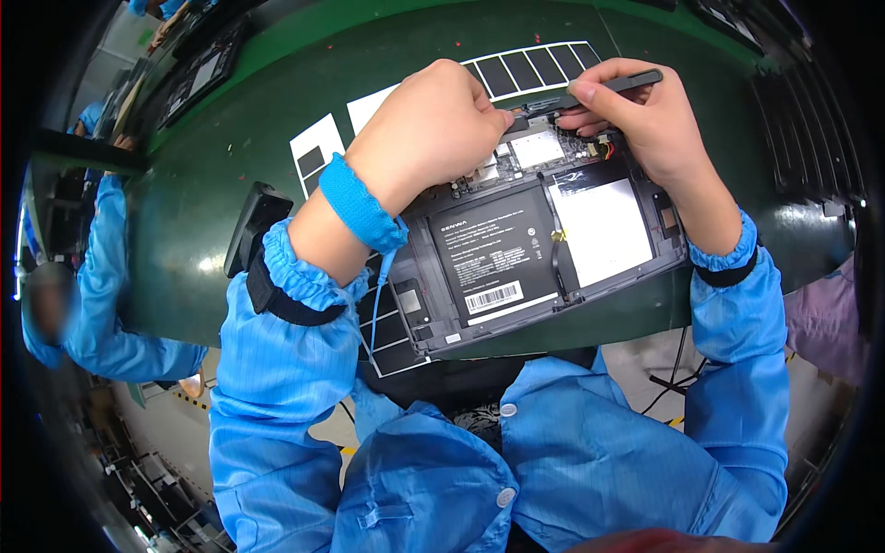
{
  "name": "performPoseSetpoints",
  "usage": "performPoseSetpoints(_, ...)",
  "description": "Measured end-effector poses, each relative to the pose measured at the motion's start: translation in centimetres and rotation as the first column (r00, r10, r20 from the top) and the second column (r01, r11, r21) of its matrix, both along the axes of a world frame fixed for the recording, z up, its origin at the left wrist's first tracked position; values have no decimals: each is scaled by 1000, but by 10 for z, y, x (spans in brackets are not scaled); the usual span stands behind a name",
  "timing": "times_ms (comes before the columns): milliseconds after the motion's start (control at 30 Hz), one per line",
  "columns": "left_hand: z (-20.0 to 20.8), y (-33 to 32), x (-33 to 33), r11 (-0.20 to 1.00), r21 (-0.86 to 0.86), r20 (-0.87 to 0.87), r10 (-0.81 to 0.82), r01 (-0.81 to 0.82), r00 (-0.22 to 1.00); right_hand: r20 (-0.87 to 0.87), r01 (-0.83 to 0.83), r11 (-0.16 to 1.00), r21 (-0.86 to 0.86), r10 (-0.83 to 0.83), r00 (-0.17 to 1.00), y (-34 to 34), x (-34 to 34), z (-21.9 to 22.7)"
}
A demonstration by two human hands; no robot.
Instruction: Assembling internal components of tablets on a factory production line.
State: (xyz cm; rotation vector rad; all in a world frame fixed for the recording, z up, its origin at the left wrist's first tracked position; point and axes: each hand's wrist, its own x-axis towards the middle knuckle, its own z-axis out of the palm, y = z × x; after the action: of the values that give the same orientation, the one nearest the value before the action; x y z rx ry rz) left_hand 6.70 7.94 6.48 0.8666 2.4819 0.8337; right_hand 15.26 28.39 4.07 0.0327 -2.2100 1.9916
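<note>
An opened tablet [419, 309] lies in front of me with its inside facing up. A black battery [489, 244] with a printed label fills its left part, and a white rectangular panel [604, 230] sits to the right. Along the far side runs a circuit board [539, 150] with silver shields. My right hand [659, 124] is closed round black tweezers [636, 83], their tips pointing left over the board's far edge. Close by, my left hand [429, 124] is bent in a pinch at that same edge; whatever its fingertips hold is hidden. A blue wrist strap [355, 203] with a cord circles my left wrist.
Sheets of black rectangular stickers [525, 72] lie beyond and partly under the tablet on the green tabletop [198, 203]. A black object [258, 217] stands beside my left forearm. Upright dark panels [802, 138] line the right. Another person's blue sleeve [106, 249] is at the far left.
</note>
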Motion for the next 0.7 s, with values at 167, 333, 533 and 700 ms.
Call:
performPoseSetpoints(167,-2,4,4,999,-2,-67,40,-40,997,22,21,998,51,-22,1000,-4,3,0)
performPoseSetpoints(333,0,3,6,999,10,-73,37,-36,997,5,33,998,58,-33,999,-6,3,3)
performPoseSetpoints(533,0,4,6,998,23,-67,55,-53,996,3,25,998,59,-25,1000,-6,3,2)
performPoseSetpoints(700,-3,3,3,999,24,-74,46,-45,996,18,36,996,78,-37,999,-9,4,4)
